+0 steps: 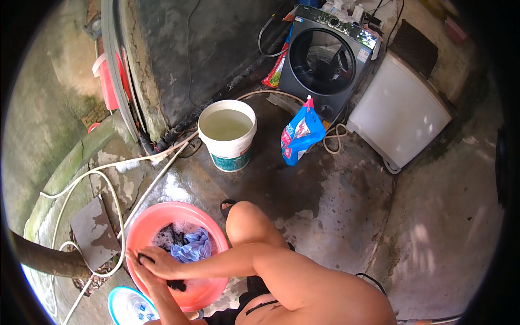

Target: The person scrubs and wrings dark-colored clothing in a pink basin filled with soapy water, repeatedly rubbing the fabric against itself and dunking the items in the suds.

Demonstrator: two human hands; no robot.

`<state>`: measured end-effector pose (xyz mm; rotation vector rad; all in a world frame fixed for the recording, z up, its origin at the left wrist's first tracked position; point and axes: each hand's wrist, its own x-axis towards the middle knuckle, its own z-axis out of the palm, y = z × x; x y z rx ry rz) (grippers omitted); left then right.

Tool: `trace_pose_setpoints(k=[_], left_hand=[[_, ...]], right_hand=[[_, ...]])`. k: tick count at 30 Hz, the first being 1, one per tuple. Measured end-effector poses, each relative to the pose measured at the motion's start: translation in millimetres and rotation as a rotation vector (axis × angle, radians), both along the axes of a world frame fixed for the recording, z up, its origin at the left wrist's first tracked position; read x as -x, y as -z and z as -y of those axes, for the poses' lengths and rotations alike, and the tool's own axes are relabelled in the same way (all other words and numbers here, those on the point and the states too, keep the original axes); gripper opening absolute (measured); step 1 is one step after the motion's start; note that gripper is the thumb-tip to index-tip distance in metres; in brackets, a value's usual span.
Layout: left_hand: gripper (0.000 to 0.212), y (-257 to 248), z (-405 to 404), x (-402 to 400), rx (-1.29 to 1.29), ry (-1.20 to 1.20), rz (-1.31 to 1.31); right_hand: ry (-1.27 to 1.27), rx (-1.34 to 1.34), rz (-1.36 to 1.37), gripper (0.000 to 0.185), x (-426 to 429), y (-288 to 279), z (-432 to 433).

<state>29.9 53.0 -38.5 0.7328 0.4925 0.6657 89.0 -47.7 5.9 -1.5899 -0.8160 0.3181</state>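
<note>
Before me on the ground is a pink plastic basin (214,284) of soapy water. My right hand (162,263) and my left hand (143,276) press together over its left side. A piece of black cloth (145,258) shows between their fingers, and black fabric (177,285) hangs below my right wrist. How much each hand grips is partly hidden by the right hand. A crumpled blue garment (193,248) lies in the suds beside my right hand, with dark wet cloth (168,236) behind it.
A white bucket (229,152) of water stands beyond the basin. To its right sits a blue detergent bag (304,134), before a front-loading washing machine (321,61) and a large white cabinet (400,111). A pale hose (109,178) loops at left; a blue-rimmed basin (132,308) sits close by.
</note>
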Motion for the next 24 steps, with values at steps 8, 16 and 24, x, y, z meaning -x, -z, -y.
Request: trace_pose_setpoints(k=[8, 16, 24], left_hand=[[0.05, -40, 71, -11, 0.261, 0.373, 0.116], [0.059, -14, -12, -2, -0.179, -0.116, -0.126], [0.053, -54, 95, -16, 0.383, 0.352, 0.022]], right_hand=[[0.216, 0.201, 0.023, 0.052, -30, -10, 1], [0.0, 0.062, 0.043, 0.047, 13, -12, 8], [0.266, 0.228, -0.014, 0.062, -49, 6, 16]])
